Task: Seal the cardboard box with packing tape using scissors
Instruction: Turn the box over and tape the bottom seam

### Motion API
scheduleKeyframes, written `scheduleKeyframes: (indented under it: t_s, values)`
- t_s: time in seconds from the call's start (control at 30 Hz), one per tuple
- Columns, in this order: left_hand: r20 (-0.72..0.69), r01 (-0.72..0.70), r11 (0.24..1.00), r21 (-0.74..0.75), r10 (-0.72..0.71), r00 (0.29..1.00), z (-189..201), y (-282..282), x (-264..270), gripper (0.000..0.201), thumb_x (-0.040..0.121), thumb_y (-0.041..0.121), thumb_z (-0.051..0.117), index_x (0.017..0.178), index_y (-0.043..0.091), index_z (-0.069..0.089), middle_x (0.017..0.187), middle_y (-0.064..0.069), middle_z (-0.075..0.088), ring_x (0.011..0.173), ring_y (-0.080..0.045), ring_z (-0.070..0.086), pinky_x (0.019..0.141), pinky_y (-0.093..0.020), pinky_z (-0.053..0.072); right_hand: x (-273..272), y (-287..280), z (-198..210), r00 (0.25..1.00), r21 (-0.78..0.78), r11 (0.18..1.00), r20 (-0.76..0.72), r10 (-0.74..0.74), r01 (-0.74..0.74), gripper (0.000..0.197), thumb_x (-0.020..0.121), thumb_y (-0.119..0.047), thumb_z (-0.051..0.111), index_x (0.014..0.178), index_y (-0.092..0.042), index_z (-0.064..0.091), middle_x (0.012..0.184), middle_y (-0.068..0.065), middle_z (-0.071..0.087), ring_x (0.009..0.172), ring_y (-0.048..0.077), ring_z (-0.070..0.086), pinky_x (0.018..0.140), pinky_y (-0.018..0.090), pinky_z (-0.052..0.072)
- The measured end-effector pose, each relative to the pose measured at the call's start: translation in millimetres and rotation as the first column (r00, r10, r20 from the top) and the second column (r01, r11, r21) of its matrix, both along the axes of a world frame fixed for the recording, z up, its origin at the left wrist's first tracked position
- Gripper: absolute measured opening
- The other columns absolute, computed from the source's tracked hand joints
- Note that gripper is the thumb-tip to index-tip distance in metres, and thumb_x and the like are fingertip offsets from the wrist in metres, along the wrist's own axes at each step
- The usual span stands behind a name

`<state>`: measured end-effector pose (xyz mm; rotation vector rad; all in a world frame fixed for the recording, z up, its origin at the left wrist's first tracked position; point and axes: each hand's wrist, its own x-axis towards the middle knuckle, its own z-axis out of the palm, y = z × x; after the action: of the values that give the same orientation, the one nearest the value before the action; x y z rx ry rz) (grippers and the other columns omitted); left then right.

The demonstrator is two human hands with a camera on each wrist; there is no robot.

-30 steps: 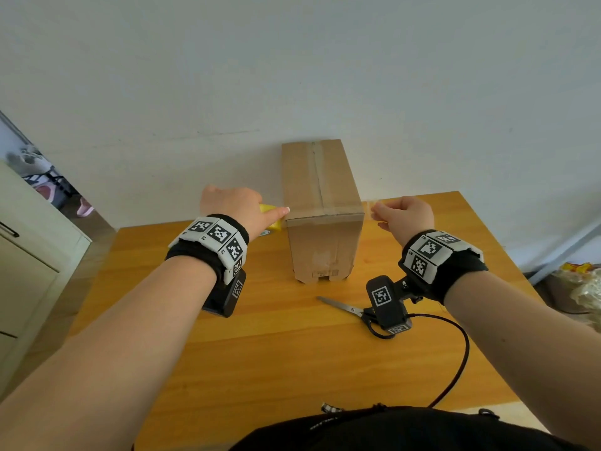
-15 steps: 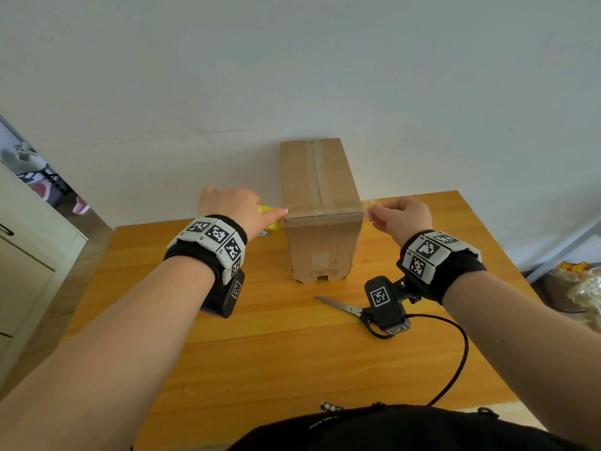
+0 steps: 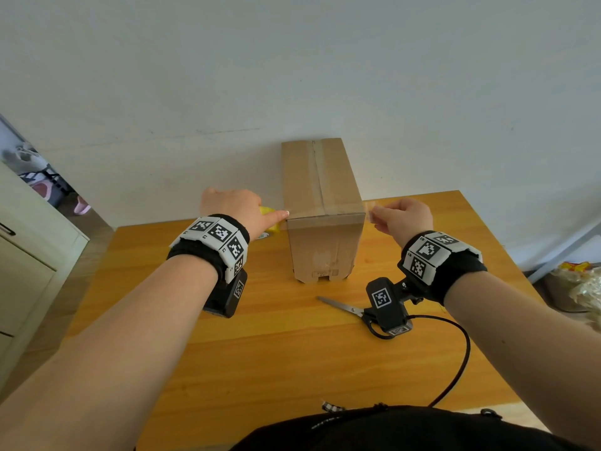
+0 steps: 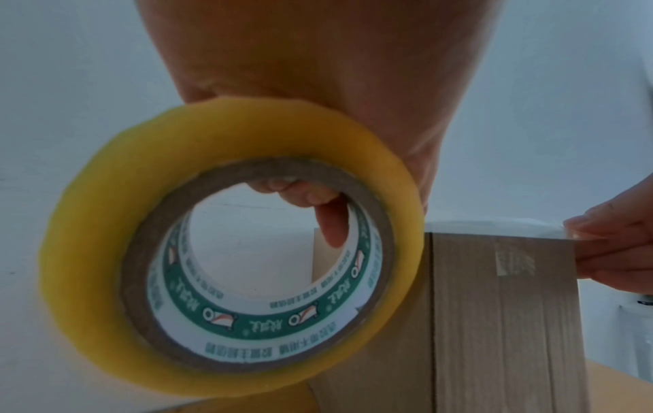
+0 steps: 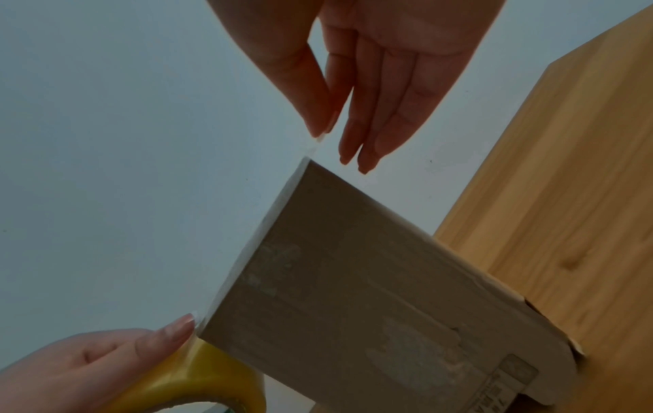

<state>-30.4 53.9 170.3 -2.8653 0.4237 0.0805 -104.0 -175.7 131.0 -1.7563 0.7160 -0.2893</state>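
A tall cardboard box stands on the wooden table, its top seam taped lengthwise. To the left of the box, my left hand grips the yellow packing tape roll, fingers through its core and the index fingertip at the box's top left edge. A clear tape strip runs from the roll across the near end of the box top. Just right of the box, my right hand pinches the strip's free end between thumb and forefinger. The scissors lie shut on the table in front of the box.
A white wall rises right behind the box. A black cable loops over the table at the right. A pale cabinet stands left of the table, and bags lie on the floor at the right.
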Motion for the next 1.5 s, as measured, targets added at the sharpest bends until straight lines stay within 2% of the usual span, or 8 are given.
scheduleKeyframes:
  t_s: [0.63,0.87,1.03,1.17,1.27,1.33,1.4,1.5]
  values:
    - [-0.042,-0.044,0.999,-0.017,0.043,0.998,0.4,-4.2,4.3,0.071,0.079,0.079,0.022,0.079,0.019,0.061,0.065,0.004,0.053,0.07,-0.018,0.052,0.082,-0.037,0.034,5.7,-4.5,1.7,0.995,0.135,0.99,-0.09,0.043,-0.031,0.018,0.085,-0.011,0.063,0.072,-0.008,0.052,0.089,0.015,0.068,0.085,0.024,0.067,0.084,0.036,0.055]
    - [-0.033,-0.04,0.999,-0.035,0.039,0.999,2.7,-6.2,5.1,0.068,0.08,0.078,0.027,0.068,0.019,0.058,0.058,0.004,0.05,0.058,-0.014,0.046,0.076,-0.034,0.032,11.2,-6.5,1.9,0.996,0.319,0.948,-0.091,0.025,0.005,0.042,0.086,-0.006,0.061,0.124,-0.001,0.045,0.081,0.014,0.066,0.083,0.029,0.066,0.082,0.038,0.054]
    - [-0.038,-0.053,0.998,-0.029,0.052,0.998,4.7,-6.7,4.0,0.066,0.08,0.077,0.028,0.068,0.019,0.058,0.059,0.004,0.051,0.059,-0.014,0.048,0.079,-0.035,0.034,9.6,-0.9,7.4,0.995,0.349,0.935,-0.103,-0.02,0.055,0.013,0.089,-0.007,0.047,0.099,-0.002,0.054,0.072,0.007,0.06,0.067,0.022,0.061,0.067,0.031,0.05]
    - [-0.053,-0.051,0.998,-0.037,0.049,0.997,9.3,-7.6,2.1,0.06,0.083,0.074,0.032,0.066,0.019,0.052,0.055,0.004,0.044,0.052,-0.012,0.04,0.069,-0.03,0.031,5.7,-0.4,7.5,0.996,-0.166,0.984,-0.045,-0.078,0.069,0.034,0.09,-0.021,0.047,0.12,-0.007,0.056,0.108,0.005,0.062,0.098,0.021,0.057,0.086,0.035,0.048]
    - [-0.053,-0.052,0.998,-0.038,0.05,0.997,7.4,-8.0,3.2,0.059,0.082,0.075,0.031,0.074,0.021,0.054,0.057,0.005,0.045,0.054,-0.012,0.041,0.067,-0.029,0.03,-4.6,24.5,15.8,0.978,-0.575,0.808,0.064,0.201,-0.128,0.04,0.095,-0.027,0.043,0.133,-0.014,0.047,0.138,0.001,0.048,0.127,0.018,0.044,0.106,0.033,0.035]
    - [-0.06,-0.055,0.998,-0.037,0.053,0.997,6.3,-7.6,3.5,0.06,0.082,0.076,0.031,0.07,0.021,0.054,0.058,0.005,0.047,0.056,-0.013,0.043,0.068,-0.029,0.031,-5.8,46.9,14.1,0.9,-0.785,0.529,-0.082,0.427,-0.322,0.044,0.097,-0.033,0.036,0.139,-0.019,0.038,0.147,-0.001,0.038,0.137,0.015,0.031,0.116,0.035,0.021]
    - [-0.053,-0.047,0.998,-0.039,0.045,0.998,4.9,-7.0,5.3,0.065,0.082,0.076,0.03,0.065,0.019,0.055,0.058,0.004,0.051,0.056,-0.013,0.045,0.068,-0.03,0.032,-4.6,64.8,7.4,0.8,-0.841,0.248,-0.306,0.516,-0.481,0.051,0.098,-0.04,0.026,0.145,-0.022,0.023,0.154,-0.003,0.022,0.143,0.013,0.014,0.118,0.035,0.004]
    - [-0.028,-0.033,0.999,-0.008,0.033,0.999,4.6,-6.0,6.4,0.069,0.08,0.077,0.026,0.068,0.019,0.062,0.062,0.003,0.058,0.062,-0.015,0.052,0.078,-0.035,0.033,-5.7,77.3,-4.7,0.71,-0.801,0.092,-0.463,0.53,-0.592,0.059,0.098,-0.044,0.021,0.148,-0.018,0.004,0.157,-0.002,0.003,0.145,0.013,-0.003,0.116,0.033,-0.008]
